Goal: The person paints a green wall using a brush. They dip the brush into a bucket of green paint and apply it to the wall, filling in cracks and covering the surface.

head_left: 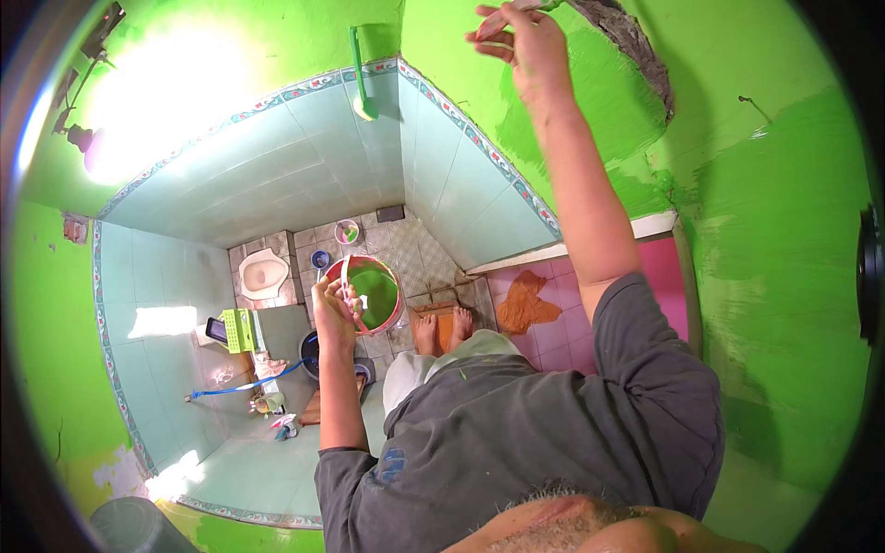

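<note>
My left hand point(334, 309) is closed on the pale handle of a red bucket point(399, 300), which hangs in front of my legs with green paint point(373, 286) inside. Raised high to the right, my right hand point(525, 46) grips a paintbrush point(495, 22) against the upper wall. The brush's far end reaches the picture's top edge, beside a rough grey broken patch point(636, 55). Darker, wet-looking green covers part of the wall point(590, 120) around my right forearm.
My bare feet point(442, 327) stand at a doorway step, near an orange cloth point(527, 302) on pink tiles. A squat toilet point(264, 275), a small tub point(347, 231) and a green basket point(238, 330) lie to the left. A green-handled brush point(361, 83) hangs on the far wall.
</note>
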A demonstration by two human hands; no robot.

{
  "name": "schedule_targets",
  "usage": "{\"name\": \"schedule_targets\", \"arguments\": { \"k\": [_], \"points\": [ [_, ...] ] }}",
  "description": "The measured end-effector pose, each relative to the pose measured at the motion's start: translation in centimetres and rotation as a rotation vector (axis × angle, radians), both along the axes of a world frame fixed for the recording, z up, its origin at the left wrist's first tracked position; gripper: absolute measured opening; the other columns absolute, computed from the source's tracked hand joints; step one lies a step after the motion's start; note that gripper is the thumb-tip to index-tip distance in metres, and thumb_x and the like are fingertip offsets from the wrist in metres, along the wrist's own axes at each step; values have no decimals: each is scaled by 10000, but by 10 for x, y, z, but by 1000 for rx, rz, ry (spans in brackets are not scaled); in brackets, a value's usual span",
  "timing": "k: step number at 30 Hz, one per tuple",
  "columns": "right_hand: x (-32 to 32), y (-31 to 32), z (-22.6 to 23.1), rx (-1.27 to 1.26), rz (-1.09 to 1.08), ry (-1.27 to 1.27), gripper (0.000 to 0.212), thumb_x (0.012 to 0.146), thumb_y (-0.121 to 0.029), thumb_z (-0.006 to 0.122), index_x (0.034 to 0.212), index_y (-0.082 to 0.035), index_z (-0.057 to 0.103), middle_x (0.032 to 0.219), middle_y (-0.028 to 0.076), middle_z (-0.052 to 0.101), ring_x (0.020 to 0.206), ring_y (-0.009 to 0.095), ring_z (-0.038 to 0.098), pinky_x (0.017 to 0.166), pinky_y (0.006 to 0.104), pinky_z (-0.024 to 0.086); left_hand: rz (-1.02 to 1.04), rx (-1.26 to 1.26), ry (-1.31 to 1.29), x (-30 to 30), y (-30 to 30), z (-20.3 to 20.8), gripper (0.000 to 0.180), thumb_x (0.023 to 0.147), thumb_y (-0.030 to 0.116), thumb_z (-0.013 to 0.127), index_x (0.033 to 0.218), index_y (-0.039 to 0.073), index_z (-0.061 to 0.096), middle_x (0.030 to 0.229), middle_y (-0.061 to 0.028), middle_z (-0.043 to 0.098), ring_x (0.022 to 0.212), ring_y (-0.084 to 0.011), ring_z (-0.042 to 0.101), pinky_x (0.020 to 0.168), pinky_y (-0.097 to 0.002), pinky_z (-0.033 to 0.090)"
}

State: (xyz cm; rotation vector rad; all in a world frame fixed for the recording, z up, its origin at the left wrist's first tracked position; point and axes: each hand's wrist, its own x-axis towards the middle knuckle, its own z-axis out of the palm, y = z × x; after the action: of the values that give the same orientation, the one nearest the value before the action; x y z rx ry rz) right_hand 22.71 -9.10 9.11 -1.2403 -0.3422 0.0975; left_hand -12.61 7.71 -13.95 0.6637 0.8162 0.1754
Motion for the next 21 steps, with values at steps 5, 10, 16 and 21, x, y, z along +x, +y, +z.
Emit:
{"name": "schedule_targets", "arguments": {
  "k": [5, 10, 16, 21],
  "points": [
    [30, -9, -82, -107, -139, -57, 219, 950, -102, 513, 1054, 35, 378, 1031, 246, 635, 675, 255, 691, 573, 328, 600, -1, -8, 9, 3, -1, 3, 391, 940, 415, 407, 1006, 37, 483, 725, -30, 515, 531, -124, 464, 433, -254, 343],
    [13, -13, -151, -113, -93, 158, 246, 971, -108, 489, 1074, 32, 315, 977, 235, 635, 617, 223, 667, 534, 318, 590, -19, -9, -22, -1, 2, 3, 373, 939, 409, 409, 991, 49, 493, 719, -27, 517, 542, -119, 466, 448, -245, 354],
    [-10, -12, -126, -116, -91, -2, 223, 985, -114, 485, 1051, 20, 321, 967, 215, 640, 618, 207, 665, 525, 313, 587, 20, -29, 7, -3, 0, -2, 391, 930, 410, 440, 988, 28, 495, 719, -45, 532, 509, -140, 479, 424, -254, 362],
    [25, -23, -92, -130, -161, -159, 218, 977, -94, 495, 1054, 19, 325, 987, 217, 632, 600, 205, 657, 539, 319, 594, -14, -55, 0, -3, -5, -10, 316, 943, 390, 446, 961, 74, 452, 715, -31, 517, 524, -132, 471, 442, -245, 360]
  ]
}}
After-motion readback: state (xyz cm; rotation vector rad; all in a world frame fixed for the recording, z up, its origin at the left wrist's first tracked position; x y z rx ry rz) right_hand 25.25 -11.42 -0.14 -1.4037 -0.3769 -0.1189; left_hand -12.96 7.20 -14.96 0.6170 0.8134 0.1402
